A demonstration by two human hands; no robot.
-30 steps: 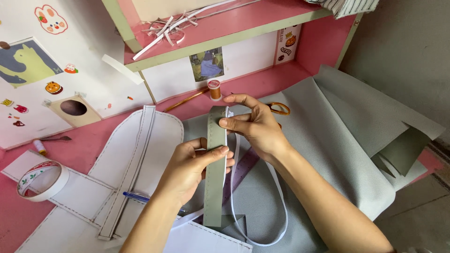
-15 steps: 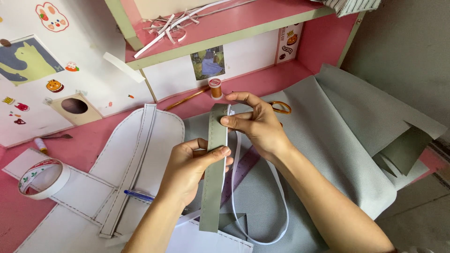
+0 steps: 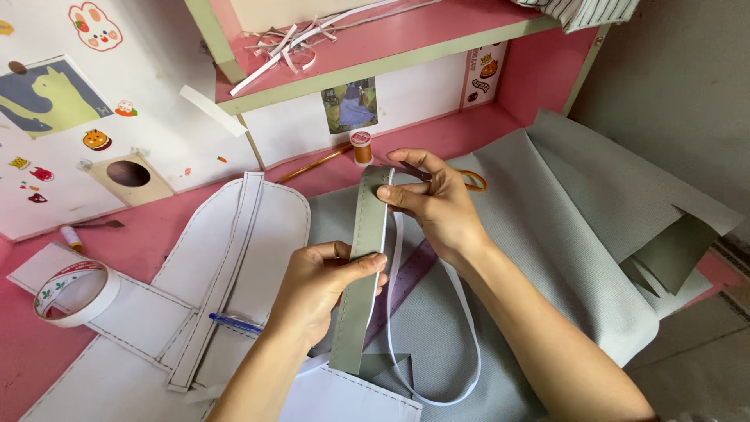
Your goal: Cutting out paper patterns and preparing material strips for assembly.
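Note:
A long grey-green strip [image 3: 361,273] of stiff material is held lengthwise over the pink desk. My left hand [image 3: 324,285] pinches the strip near its middle. At the strip's far end my right hand [image 3: 433,203] presses a narrow white tape strip [image 3: 394,258] against its right edge. The white tape hangs down in a loop [image 3: 461,367] over grey fabric [image 3: 562,234]. A purple ruler [image 3: 410,277] lies under the strip, partly hidden.
White paper pattern pieces [image 3: 234,234] lie at left, with a blue pen [image 3: 234,323] on them. A roll of tape [image 3: 76,291] sits at far left. A thread spool [image 3: 361,146] and orange-handled scissors [image 3: 473,181] are near the back wall. A shelf [image 3: 375,55] holds paper scraps.
The strip and both hands keep nearly the same pose; my right hand's fingers have shifted slightly along the strip's top end.

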